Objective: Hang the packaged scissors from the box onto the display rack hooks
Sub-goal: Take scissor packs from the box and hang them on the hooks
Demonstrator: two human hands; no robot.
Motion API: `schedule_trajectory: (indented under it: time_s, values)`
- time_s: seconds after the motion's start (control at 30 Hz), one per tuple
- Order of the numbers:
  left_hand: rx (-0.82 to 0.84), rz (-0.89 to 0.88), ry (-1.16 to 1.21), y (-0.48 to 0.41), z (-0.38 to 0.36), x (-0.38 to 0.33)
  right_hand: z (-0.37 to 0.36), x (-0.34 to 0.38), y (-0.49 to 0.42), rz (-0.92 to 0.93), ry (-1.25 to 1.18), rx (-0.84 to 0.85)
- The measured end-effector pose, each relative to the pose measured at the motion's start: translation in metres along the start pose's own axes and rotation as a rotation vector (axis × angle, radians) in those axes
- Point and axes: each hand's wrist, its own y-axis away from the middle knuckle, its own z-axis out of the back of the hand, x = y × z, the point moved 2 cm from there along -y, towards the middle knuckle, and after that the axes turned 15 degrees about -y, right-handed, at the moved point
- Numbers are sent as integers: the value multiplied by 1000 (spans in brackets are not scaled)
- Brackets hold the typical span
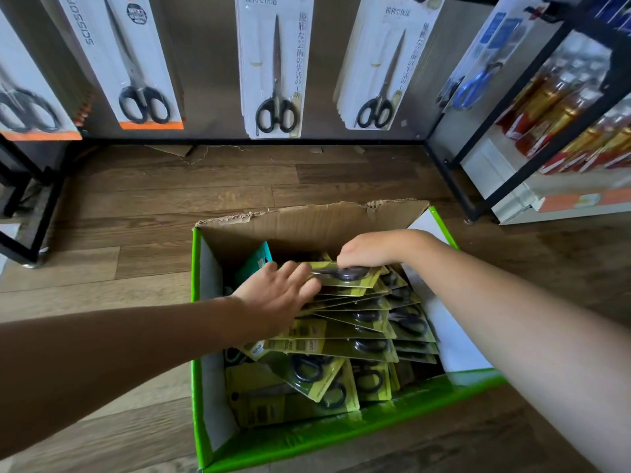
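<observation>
Head view: left hand (pixel 277 294) touches, right hand (pixel 363 250) pinches top scissors pack (pixel 370 278).

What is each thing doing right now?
Cardboard box, open, full of packs.
Top scissors pack, gripped, inside box.
Right hand, curled round that pack.
Left hand, flat, fingers straight, touching the packs.
Rack scissors packs, hanging.
Teal pack, upright in box corner.
</observation>
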Motion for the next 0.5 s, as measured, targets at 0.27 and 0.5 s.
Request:
schedule_trajectory:
  time_s: [0.27,0.5]
  values:
    - [-122,40,132,-16,-6,3,-4,-17,8,19,-285,116]
    - [-338,-136,145,-30,10,32,-6,-34,12,17,-440,56]
